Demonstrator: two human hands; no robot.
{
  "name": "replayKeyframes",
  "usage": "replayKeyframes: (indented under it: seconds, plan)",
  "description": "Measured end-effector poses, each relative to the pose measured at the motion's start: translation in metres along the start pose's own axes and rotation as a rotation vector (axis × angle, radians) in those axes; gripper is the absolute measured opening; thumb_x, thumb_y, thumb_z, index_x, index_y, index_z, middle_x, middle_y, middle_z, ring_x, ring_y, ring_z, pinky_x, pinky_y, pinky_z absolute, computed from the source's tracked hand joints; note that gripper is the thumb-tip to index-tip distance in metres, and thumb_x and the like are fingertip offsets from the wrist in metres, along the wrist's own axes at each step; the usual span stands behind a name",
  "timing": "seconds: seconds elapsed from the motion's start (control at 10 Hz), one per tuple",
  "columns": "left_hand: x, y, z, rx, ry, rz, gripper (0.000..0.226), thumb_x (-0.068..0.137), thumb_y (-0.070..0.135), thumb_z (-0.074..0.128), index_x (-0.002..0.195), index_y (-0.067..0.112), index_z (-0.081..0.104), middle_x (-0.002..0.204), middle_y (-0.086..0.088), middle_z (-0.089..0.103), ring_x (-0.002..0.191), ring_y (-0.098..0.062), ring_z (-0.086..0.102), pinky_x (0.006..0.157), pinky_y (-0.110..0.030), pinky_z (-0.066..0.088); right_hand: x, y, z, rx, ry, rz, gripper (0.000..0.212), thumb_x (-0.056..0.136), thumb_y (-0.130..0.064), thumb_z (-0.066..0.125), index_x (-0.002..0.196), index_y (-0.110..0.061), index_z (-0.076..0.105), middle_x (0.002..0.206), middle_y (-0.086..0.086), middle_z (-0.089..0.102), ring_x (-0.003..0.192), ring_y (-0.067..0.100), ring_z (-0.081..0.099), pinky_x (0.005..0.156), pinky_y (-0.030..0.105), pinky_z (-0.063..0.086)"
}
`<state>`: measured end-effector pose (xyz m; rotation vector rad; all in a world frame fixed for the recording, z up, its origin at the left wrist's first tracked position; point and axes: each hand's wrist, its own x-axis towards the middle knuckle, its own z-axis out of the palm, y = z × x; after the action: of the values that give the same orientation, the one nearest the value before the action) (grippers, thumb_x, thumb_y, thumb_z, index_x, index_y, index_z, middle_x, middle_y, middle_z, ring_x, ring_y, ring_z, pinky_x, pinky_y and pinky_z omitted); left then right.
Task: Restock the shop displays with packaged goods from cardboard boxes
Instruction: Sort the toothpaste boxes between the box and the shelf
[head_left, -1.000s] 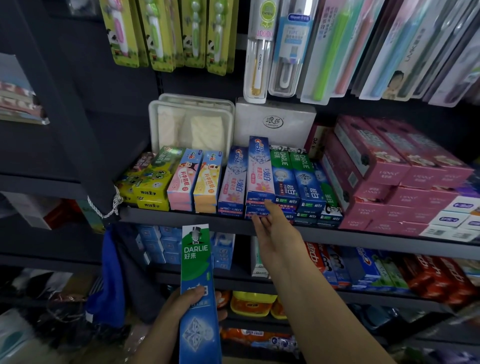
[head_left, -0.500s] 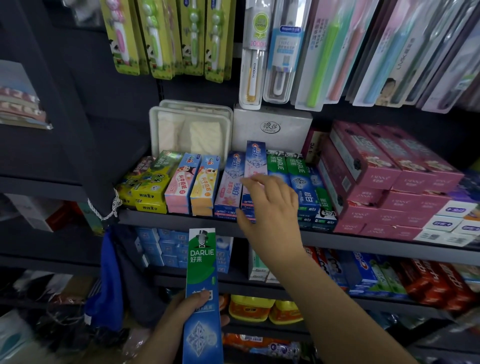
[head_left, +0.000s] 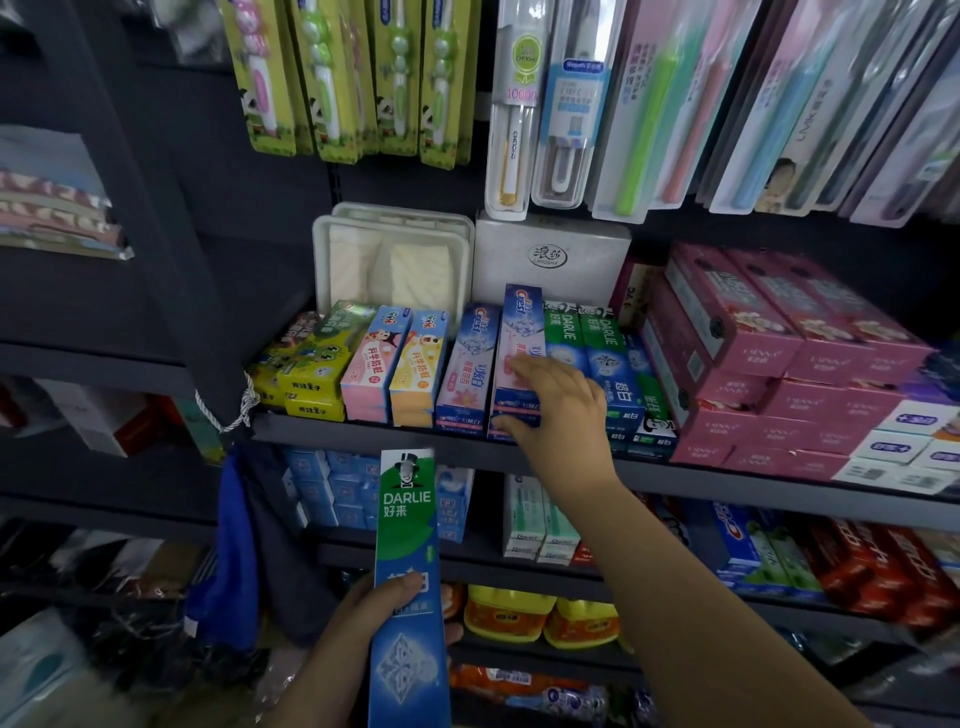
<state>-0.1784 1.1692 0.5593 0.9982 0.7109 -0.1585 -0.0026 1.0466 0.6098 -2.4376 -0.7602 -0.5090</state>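
My left hand (head_left: 363, 618) grips a green and blue Darlie toothpaste box (head_left: 408, 519) and holds it upright below the middle shelf (head_left: 363, 434). On that shelf stands a row of toothpaste boxes. My right hand (head_left: 566, 410) grips the front end of the stacked Crest boxes (head_left: 522, 322), fingers over the top box and thumb low on the front. Matching Darlie boxes (head_left: 602, 358) lie just right of the Crest stack, partly hidden by my right hand.
Children's toothpaste boxes (head_left: 395, 358) fill the shelf's left part and pink boxes (head_left: 753, 332) are stacked at the right. A clear tray (head_left: 395, 260) and a white box (head_left: 550, 254) stand behind. Toothbrush packs (head_left: 343, 78) hang above. More toothpaste (head_left: 753, 551) lies on lower shelves.
My right hand rose from the shelf's front edge onto the Crest stack and closed on its front end. My left hand kept the Darlie box almost still.
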Motion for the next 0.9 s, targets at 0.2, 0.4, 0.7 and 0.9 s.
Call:
replayKeyframes:
  seconds: [0.2, 0.4, 0.7, 0.9]
  plan:
    - [-0.01, 0.0, 0.007, -0.095, -0.09, 0.021, 0.038, 0.071, 0.013, 0.081, 0.095, -0.006, 0.058, 0.079, -0.025, 0.067, 0.049, -0.038, 0.065, 0.037, -0.044, 0.052, 0.007, 0.0, -0.005, -0.004, -0.085, 0.018, 0.057, 0.09, -0.033, 0.063, 0.142, -0.024, 0.043, 0.148, -0.007, 0.04, 0.141, 0.011, 0.027, 0.111, 0.028, 0.012]
    - [-0.018, -0.001, 0.016, -0.068, -0.086, -0.01, 0.08, 0.035, 0.019, 0.093, 0.104, -0.01, 0.062, 0.085, -0.025, 0.069, 0.071, -0.041, 0.066, 0.057, -0.045, 0.057, 0.001, -0.005, -0.013, -0.061, -0.132, -0.015, 0.062, 0.093, -0.031, 0.06, 0.148, -0.024, 0.033, 0.155, -0.007, 0.029, 0.144, 0.011, 0.018, 0.115, 0.029, 0.009]
    - [-0.034, -0.015, 0.043, -0.05, -0.091, 0.136, 0.069, 0.051, 0.026, 0.09, 0.113, 0.017, 0.062, 0.097, -0.015, 0.073, 0.086, -0.034, 0.07, 0.072, -0.042, 0.052, -0.132, -0.032, -0.073, 0.477, -0.553, 0.441, 0.035, 0.084, -0.061, 0.049, 0.108, -0.036, 0.046, 0.098, -0.019, 0.059, 0.085, -0.008, 0.059, 0.074, 0.011, 0.049]
    - [-0.042, -0.021, 0.075, 0.124, -0.046, 0.223, 0.102, 0.025, 0.068, 0.074, 0.112, 0.015, 0.061, 0.093, -0.004, 0.074, 0.083, -0.019, 0.071, 0.069, -0.028, 0.053, -0.172, -0.035, -0.084, 0.624, -0.682, 0.594, 0.051, 0.079, -0.055, 0.067, 0.12, -0.053, 0.037, 0.113, -0.028, 0.059, 0.101, -0.011, 0.057, 0.089, 0.005, 0.043]
